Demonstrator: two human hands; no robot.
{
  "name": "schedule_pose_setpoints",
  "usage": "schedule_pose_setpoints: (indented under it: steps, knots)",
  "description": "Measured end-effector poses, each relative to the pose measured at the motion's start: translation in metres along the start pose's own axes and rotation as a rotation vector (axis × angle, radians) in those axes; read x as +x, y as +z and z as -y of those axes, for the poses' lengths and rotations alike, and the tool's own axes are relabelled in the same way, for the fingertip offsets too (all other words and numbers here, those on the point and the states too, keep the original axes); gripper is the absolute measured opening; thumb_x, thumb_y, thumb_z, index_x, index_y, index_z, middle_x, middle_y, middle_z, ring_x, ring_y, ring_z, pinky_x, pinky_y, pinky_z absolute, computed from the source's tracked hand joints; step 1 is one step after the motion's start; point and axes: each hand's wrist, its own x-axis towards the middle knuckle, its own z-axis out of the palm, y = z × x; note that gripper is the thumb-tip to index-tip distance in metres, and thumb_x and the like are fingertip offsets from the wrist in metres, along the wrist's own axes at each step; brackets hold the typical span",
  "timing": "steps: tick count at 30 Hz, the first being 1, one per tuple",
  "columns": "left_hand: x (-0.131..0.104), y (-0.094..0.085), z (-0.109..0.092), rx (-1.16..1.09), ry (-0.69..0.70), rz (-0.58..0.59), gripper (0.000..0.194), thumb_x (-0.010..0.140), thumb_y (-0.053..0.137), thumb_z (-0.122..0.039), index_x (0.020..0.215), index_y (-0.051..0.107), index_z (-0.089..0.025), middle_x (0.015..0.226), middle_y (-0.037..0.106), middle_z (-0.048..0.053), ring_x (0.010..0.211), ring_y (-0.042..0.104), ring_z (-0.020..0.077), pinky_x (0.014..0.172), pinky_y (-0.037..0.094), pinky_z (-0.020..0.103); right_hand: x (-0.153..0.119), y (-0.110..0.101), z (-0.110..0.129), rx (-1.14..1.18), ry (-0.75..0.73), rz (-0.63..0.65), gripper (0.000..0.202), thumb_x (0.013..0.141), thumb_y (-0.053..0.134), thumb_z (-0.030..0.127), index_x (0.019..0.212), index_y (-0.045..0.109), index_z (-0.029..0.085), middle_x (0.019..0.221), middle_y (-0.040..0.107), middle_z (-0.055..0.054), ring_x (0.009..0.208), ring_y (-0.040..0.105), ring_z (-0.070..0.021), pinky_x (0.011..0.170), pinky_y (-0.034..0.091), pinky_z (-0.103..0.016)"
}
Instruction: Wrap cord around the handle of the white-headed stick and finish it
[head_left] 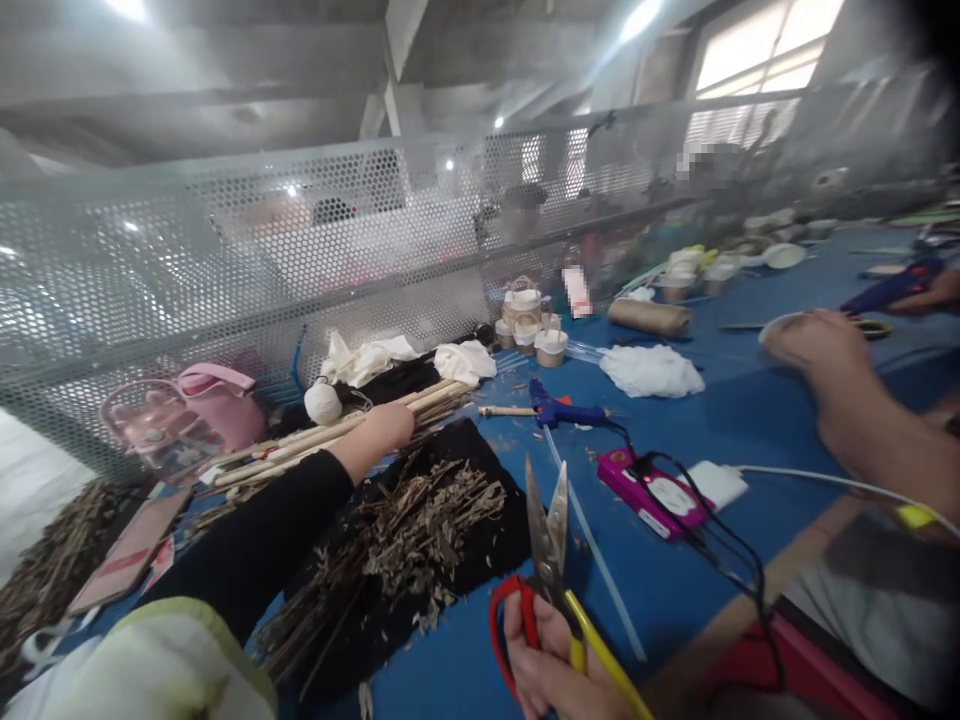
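Note:
My right hand (pixel 551 660) grips a pair of scissors (pixel 547 545) with red and yellow handles; the blades point away from me and are spread apart. My left hand (pixel 386 425), at the end of a black sleeve, reaches over a bundle of long thin wooden sticks (pixel 300 450). Its fingers are hidden from view, so whether it grasps a stick does not show. Between my hands, dried leaves and stems (pixel 427 530) lie heaped on a black cloth (pixel 487 465). Beyond the scissors rests a blue glue gun (pixel 562 408). A clear glue stick (pixel 600 565) lies right of the blades.
A magenta power box (pixel 652 492) with black cords and a white plug sits right of the scissors. White fluff (pixel 651 370), twine roll (pixel 649 317) and small pots (pixel 551 347) stand farther back. A perforated metal screen (pixel 300 240) borders the table. Another person's arm (pixel 847 390) extends at right.

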Motion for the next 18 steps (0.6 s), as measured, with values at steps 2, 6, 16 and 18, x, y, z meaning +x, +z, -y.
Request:
schedule_pose_setpoints:
  steps: [2,6,16,18]
  knots:
    - [-0.008,-0.006,0.005,0.041,-0.026,0.048,0.029,0.087,0.053,-0.032,0.111,0.056,-0.017,0.113,0.057,0.008,0.097,0.058,0.019,0.082,0.049,0.037,0.001,0.004,-0.002,0.04,-0.02,-0.04,0.032,0.072,0.062,0.047,0.082,0.049,0.019,0.056,0.042,0.004,0.044,0.04,-0.0075,0.044,0.034,-0.022]
    - [-0.046,-0.034,0.025,0.11,-0.093,0.023,0.022,0.081,0.055,-0.035,0.085,0.067,-0.017,0.091,0.067,0.009,0.09,0.061,0.0242,0.08,0.045,0.033,0.002,0.01,0.001,0.091,-0.015,-0.036,0.039,0.067,0.066,0.049,0.078,0.046,0.018,0.053,0.039,0.006,0.043,0.037,-0.0065,0.043,0.032,-0.021]
    - [-0.207,-0.007,0.062,-0.015,-0.156,0.102,0.043,0.072,0.057,-0.049,0.104,0.063,-0.02,0.1,0.068,0.007,0.088,0.062,0.0218,0.074,0.046,0.028,0.002,0.023,0.012,0.025,-0.14,-0.039,0.029,0.07,0.064,0.039,0.076,0.042,0.02,0.047,0.035,0.009,0.041,0.033,-0.0076,0.041,0.032,-0.022]
    - [-0.216,0.009,0.063,-0.01,-0.171,0.084,0.041,0.067,0.063,-0.045,0.098,0.063,-0.018,0.103,0.067,0.012,0.092,0.061,0.0255,0.076,0.046,0.031,0.003,0.025,0.014,0.001,-0.138,-0.04,0.031,0.07,0.064,0.041,0.073,0.041,0.02,0.047,0.034,0.009,0.04,0.032,-0.0071,0.04,0.031,-0.022]
